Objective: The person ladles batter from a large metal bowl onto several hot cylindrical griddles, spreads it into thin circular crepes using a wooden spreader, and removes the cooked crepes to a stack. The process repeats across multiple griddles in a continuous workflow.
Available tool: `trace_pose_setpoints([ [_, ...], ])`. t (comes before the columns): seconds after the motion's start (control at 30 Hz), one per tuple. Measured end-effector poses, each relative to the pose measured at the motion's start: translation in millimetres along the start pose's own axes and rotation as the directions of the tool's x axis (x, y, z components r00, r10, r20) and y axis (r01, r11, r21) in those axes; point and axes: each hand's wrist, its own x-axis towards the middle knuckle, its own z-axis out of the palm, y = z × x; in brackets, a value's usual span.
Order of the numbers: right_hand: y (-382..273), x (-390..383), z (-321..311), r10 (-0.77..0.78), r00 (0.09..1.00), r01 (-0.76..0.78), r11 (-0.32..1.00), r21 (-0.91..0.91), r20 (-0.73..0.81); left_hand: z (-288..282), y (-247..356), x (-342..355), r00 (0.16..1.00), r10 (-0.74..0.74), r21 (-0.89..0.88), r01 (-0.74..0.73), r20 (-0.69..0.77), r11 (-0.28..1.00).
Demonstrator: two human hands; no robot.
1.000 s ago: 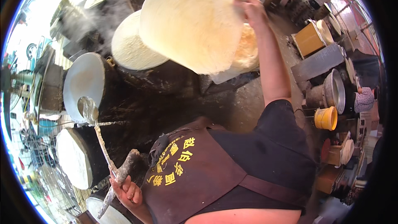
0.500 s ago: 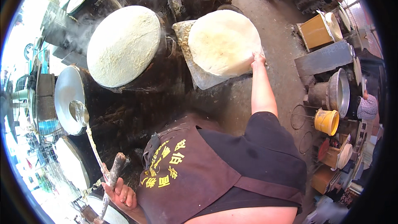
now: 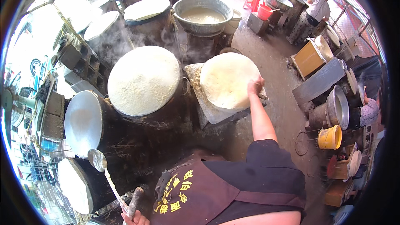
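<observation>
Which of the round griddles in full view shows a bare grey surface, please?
The bare griddle just above the ladle's bowl: its surface is plain grey, while the larger griddle to its right and the lower-left griddle both carry a pale layer.

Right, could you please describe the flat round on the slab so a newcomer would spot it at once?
Find the large, lumpy white round left of centre. Just right of it, a pale flat round lies on a squarish slab. It looks creamier and smoother, and the person's right hand is at its edge.
</observation>
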Motion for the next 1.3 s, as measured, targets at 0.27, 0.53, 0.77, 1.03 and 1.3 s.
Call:
trace_pose_setpoints([
  [0.27,-323.5,-226.9,-2.5,-0.849,0.526,0.538,0.367,0.759,0.037,-37.4,30.4,-47.5,0.990,0.104,0.035,-0.101,-0.096,0.994],
  [0.53,-471.1,-518.1,-122.0,-0.974,-0.165,0.317,-0.199,0.928,-0.153,-88.7,45.5,-96.0,0.898,0.366,0.037,-0.368,-0.243,0.929],
  [0.77,-498.1,-663.6,-144.5,-0.880,-0.392,0.279,-0.390,0.877,-0.266,-143.5,34.2,-110.3,0.854,0.476,0.005,-0.486,-0.210,0.874],
  [1.03,-519.9,-803.4,-172.2,-0.778,-0.512,0.350,-0.577,0.738,-0.365,-144.7,27.1,-140.0,0.776,0.514,-0.070,-0.573,-0.366,0.816],
  [1.3,-604.3,-818.5,-183.1,-0.789,-0.535,0.227,-0.479,0.848,-0.303,-135.6,34.2,-146.1,0.766,0.534,-0.125,-0.606,-0.357,0.785],
])
